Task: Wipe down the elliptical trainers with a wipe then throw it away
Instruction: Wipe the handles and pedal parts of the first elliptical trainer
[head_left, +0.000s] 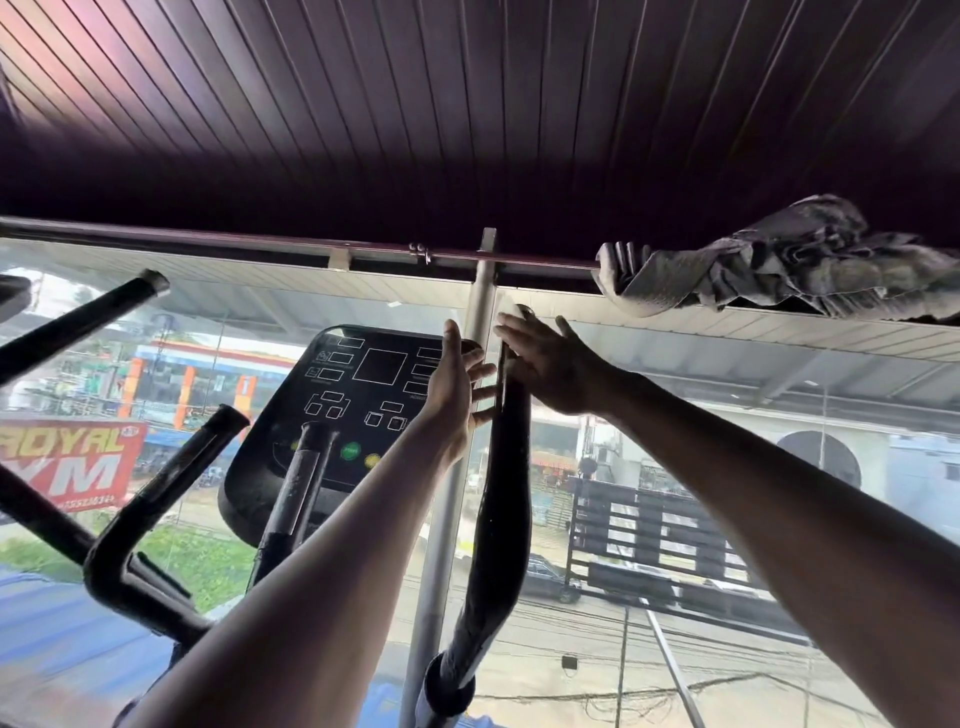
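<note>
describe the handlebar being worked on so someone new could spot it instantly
Start at the black console in front of the window. Just right of it, a black handlebar rises against the grey window post. Unlike the bare bars at left, both hands meet at its top: left hand, right hand.

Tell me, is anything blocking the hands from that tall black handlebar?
Nothing visible is. The left hand and right hand already flank the top of the black handlebar, fingers straight. The gray cloth hangs well above, on the rail.

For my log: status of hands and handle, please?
Left hand, right hand open, flanking handle top. Wipe not clearly seen. Nothing blocking.
</note>
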